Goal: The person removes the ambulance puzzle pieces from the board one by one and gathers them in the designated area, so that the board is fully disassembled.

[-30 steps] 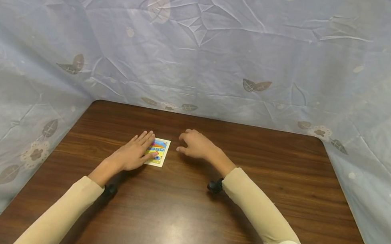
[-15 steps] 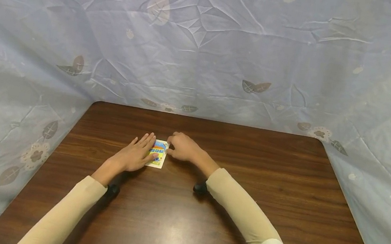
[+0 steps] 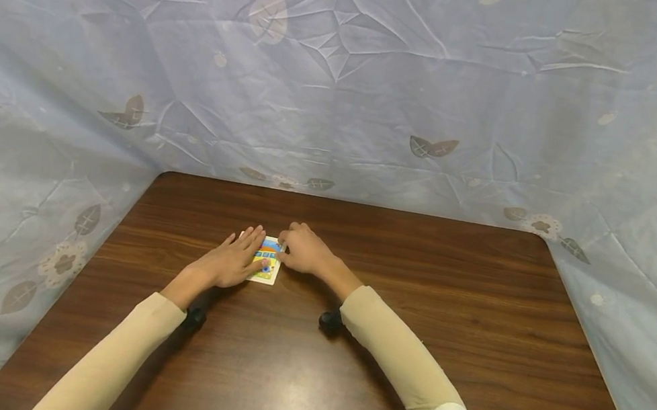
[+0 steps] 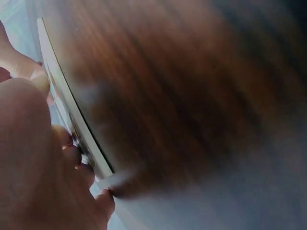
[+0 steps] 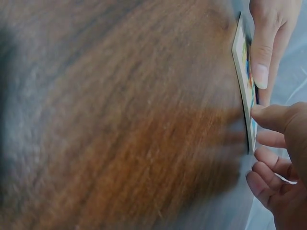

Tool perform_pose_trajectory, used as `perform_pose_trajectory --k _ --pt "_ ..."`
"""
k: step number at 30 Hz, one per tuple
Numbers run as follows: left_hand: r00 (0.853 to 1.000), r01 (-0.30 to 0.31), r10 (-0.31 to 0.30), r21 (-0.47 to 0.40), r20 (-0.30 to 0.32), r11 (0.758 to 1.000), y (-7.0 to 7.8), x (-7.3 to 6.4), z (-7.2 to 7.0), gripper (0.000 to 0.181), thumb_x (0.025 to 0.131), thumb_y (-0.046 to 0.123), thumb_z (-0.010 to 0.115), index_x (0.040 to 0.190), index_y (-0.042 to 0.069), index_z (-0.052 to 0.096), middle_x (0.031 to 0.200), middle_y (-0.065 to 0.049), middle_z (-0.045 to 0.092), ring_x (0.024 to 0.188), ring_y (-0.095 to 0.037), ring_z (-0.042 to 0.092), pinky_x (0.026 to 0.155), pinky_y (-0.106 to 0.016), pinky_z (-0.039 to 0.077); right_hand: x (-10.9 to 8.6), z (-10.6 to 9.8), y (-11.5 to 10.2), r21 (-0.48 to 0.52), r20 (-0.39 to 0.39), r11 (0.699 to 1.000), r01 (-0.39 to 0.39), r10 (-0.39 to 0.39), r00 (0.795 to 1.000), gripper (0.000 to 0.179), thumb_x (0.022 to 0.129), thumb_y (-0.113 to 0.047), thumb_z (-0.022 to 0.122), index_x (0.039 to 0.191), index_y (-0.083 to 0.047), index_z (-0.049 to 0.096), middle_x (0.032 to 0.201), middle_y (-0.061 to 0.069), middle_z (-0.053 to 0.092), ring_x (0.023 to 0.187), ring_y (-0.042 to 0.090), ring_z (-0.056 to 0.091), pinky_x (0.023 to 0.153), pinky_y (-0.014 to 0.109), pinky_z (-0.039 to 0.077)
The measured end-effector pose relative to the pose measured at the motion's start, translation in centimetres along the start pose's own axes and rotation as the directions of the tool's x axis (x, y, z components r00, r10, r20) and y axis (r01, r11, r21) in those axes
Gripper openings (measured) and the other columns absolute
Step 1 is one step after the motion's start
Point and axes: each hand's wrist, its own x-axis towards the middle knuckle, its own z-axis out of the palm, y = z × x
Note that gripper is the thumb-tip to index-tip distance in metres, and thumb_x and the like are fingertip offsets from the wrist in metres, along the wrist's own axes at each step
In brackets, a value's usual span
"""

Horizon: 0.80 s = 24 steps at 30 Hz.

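A small square picture board (image 3: pixel 265 272) with a pale border and a bright printed scene lies on the wooden table. My left hand (image 3: pixel 230 263) rests flat across its left part, fingers outstretched, hiding much of the print. At the board's right edge, my right hand (image 3: pixel 305 250) holds the upper corner between thumb and curled fingers. In the right wrist view the right thumb (image 5: pixel 271 116) lies on the edge of the board (image 5: pixel 243 81), with the left thumb (image 5: pixel 261 62) farther along. The left wrist view shows the board's thick pale side (image 4: pixel 79 110) under the left fingers.
The brown wood-grain table (image 3: pixel 415 296) extends round the board on all sides. A pale blue-grey patterned curtain (image 3: pixel 364 101) hangs behind the table and along both sides. Each wrist carries a small black camera, such as the right one (image 3: pixel 330 322).
My right hand has moved left from beside the board to its right edge, and its thumb and fingers now meet the corner. The left hand has stayed on the board.
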Motion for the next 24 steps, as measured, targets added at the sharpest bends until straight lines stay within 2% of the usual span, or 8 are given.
perform_pose_trajectory --k 6,12,18,24 --pt "0.999 0.001 -0.002 0.018 0.035 1.000 0.13 0.10 -0.02 0.082 0.113 0.055 0.034 0.169 0.003 0.004 0.178 -0.019 -0.003 0.166 -0.041 0.001 0.133 -0.065 0.007 0.07 0.01 -0.44 0.005 -0.004 1.000 -0.011 0.011 1.000 0.032 0.102 -0.031 0.071 0.124 -0.008 0.075 0.116 0.007 0.070 0.104 0.020 0.061 0.095 0.034 0.057" --pt "0.999 -0.001 0.000 0.036 0.034 0.999 0.04 0.16 -0.07 0.081 0.113 0.054 0.034 0.169 0.002 0.005 0.178 -0.020 -0.001 0.166 -0.042 0.002 0.133 -0.065 0.008 0.18 0.01 -0.83 -0.008 0.000 1.000 -0.007 0.007 1.000 0.033 0.101 -0.032 0.072 0.121 -0.005 0.076 0.118 0.008 0.072 0.107 0.022 0.062 0.100 0.035 0.056" --pt "0.999 0.002 -0.003 0.033 0.039 0.999 0.23 -0.01 -0.18 0.081 0.113 0.052 0.035 0.168 0.002 0.006 0.177 -0.020 0.000 0.165 -0.042 0.002 0.133 -0.065 0.008 0.42 0.34 -0.86 0.011 0.019 1.000 -0.026 0.026 0.999 0.036 0.101 -0.030 0.071 0.125 -0.003 0.070 0.123 0.011 0.069 0.114 0.024 0.063 0.106 0.038 0.055" --pt "0.999 0.006 -0.007 0.027 0.035 1.000 0.38 0.00 -0.28 0.080 0.113 0.050 0.037 0.168 0.001 0.007 0.177 -0.021 0.001 0.165 -0.042 0.003 0.133 -0.065 0.008 0.56 0.47 -0.83 0.038 0.017 0.999 -0.021 0.021 1.000 0.031 0.101 -0.029 0.072 0.120 -0.004 0.072 0.116 0.007 0.070 0.109 0.021 0.060 0.104 0.036 0.053"
